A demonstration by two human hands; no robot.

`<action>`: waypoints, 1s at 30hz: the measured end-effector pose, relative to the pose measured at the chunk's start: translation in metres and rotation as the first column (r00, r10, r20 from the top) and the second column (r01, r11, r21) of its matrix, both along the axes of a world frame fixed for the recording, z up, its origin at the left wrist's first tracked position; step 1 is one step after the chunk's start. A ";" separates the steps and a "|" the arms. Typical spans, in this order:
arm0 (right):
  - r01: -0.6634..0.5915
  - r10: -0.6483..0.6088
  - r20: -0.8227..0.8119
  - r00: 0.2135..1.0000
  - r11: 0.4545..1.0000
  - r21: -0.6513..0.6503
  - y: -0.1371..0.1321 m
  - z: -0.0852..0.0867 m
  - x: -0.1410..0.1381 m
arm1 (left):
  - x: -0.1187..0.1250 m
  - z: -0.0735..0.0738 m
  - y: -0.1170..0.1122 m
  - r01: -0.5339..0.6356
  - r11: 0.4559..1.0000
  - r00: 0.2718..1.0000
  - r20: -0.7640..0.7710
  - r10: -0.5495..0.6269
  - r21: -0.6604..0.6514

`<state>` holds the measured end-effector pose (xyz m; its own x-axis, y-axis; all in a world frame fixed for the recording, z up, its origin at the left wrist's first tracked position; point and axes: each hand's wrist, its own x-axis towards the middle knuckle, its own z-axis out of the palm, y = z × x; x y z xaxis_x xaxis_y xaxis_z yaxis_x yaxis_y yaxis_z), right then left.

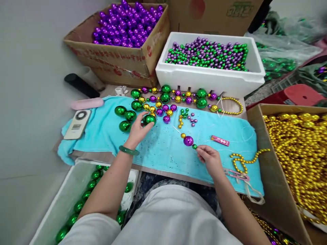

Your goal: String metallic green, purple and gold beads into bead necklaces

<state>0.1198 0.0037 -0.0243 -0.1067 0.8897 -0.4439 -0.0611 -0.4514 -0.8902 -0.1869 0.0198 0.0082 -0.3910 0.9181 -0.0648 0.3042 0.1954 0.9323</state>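
Cupping the large green bead (149, 119) in the left grip (138, 129), curled round with thumb and fingers, likely to keep so slick and round a shape from rolling away. Hard to tell from this angle whether lifted clear of the turquoise towel (163, 149) or just resting on it. And over to the right, pinching at the small green bead (194, 146) with the right grip (209, 159), probably to stop any slipping along the string (176, 129). Threaded in a row from there: purple bead (188, 141), gold bead (183, 135), then a bare pale end slanting toward the loose small gold beads (180, 121). Lying on soft cloth over the desk (95, 156), presumably for steadiness; sorted by size and colour, seemingly for easy picking. Now for the looks! Gleaming deep metallic green in the left grip, catching white highlights; shining violet on the string, clearly fatter than the gold and green neighbours on either side.
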 end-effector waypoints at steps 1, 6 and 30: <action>0.002 -0.002 0.002 1.000 1.000 0.003 0.000 -0.001 0.001 | 0.001 0.002 -0.001 0.018 1.000 0.965 0.263 -0.021 0.013; -0.013 0.013 0.013 1.000 0.999 0.042 -0.002 0.003 0.000 | 0.009 0.011 -0.010 0.092 0.994 0.457 0.885 -0.092 0.056; -0.059 0.034 0.127 0.991 0.978 0.198 -0.005 0.014 0.004 | 0.030 0.006 -0.010 0.175 0.975 0.409 0.891 -0.197 0.135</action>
